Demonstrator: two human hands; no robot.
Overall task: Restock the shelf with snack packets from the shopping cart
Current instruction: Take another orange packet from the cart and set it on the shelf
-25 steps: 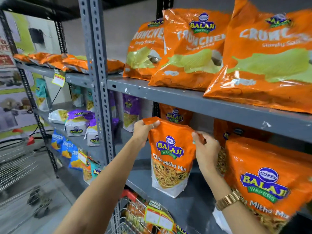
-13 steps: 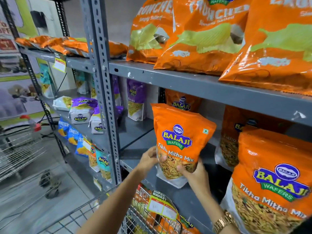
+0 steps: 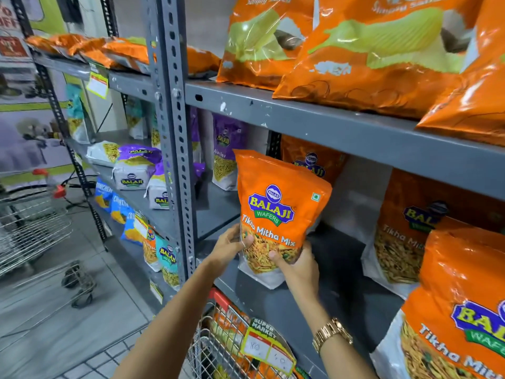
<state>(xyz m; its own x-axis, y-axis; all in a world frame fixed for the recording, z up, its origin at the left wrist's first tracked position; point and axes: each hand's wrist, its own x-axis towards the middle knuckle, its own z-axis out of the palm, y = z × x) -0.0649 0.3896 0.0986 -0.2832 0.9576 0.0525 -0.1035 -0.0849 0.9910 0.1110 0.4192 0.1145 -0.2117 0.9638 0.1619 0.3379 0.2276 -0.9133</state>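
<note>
An orange Tikha Mitha Mix packet (image 3: 278, 212) stands upright on the grey middle shelf (image 3: 336, 302). My left hand (image 3: 232, 246) grips its lower left edge. My right hand (image 3: 296, 265) holds its lower right side, a gold watch on that wrist. More packets of the same kind stand behind it (image 3: 314, 160) and to the right (image 3: 410, 236), with a large one close at the right edge (image 3: 459, 318). The wire shopping cart (image 3: 218, 348) sits below my arms with orange packets inside.
Big orange crisp bags (image 3: 369, 58) fill the upper shelf, overhanging its edge. A perforated grey upright (image 3: 175, 149) divides the racks. Purple and blue packets (image 3: 136, 170) line the left rack. A second wire cart (image 3: 30, 231) stands at the left on the tiled floor.
Both hands slid from the packet's top corners down to its lower sides, and the packet now stands upright on the shelf. My view has tilted lower and closer.
</note>
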